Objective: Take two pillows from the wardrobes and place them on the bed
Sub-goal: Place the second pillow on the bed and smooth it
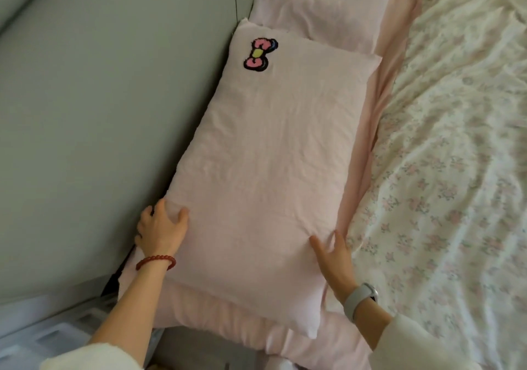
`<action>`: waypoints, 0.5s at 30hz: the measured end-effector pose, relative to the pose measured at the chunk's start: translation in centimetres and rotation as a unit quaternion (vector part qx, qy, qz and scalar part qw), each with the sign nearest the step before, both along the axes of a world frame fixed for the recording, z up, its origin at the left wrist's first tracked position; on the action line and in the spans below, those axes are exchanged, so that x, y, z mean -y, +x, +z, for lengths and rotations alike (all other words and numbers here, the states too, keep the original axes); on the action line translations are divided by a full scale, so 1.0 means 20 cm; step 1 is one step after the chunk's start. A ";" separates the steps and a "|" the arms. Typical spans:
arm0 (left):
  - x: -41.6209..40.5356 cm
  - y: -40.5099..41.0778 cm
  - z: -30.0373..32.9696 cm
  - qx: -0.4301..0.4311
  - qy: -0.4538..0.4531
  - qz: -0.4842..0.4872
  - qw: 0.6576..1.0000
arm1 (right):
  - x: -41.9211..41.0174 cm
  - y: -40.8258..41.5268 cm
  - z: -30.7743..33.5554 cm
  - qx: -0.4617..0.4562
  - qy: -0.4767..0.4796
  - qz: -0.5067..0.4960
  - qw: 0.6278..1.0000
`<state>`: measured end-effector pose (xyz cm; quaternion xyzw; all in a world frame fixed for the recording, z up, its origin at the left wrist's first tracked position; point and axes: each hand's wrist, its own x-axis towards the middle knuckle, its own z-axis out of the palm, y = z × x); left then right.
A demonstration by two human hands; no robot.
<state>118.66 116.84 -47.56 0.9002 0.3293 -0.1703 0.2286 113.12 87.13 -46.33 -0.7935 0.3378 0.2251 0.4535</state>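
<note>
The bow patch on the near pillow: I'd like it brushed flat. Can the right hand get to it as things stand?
Probably yes. The right hand rests on the near end of the pillow, and only bare pillowcase lies between it and the bow patch at the far end.

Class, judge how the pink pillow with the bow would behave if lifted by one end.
Probably floppy: the pillow dents where the left hand grips its corner. Likely light for its size, being plump stuffed cloth. Unlikely to roll, lying flat and wrinkled.

White sleeves (94,355), red bead bracelet (155,261), seemingly pale grey watch (360,298).
</note>
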 end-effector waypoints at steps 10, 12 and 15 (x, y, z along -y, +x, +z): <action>-0.02 0.01 -0.07 -0.048 -0.078 0.052 0.994 | -0.10 -0.01 -0.05 0.009 0.109 -0.104 0.989; 0.00 0.03 -0.04 -0.036 -0.058 0.044 0.997 | -0.14 -0.03 -0.02 0.027 0.064 -0.083 0.994; -0.01 0.00 0.02 0.014 -0.017 0.063 0.998 | -0.19 -0.09 0.05 0.073 0.026 -0.064 0.995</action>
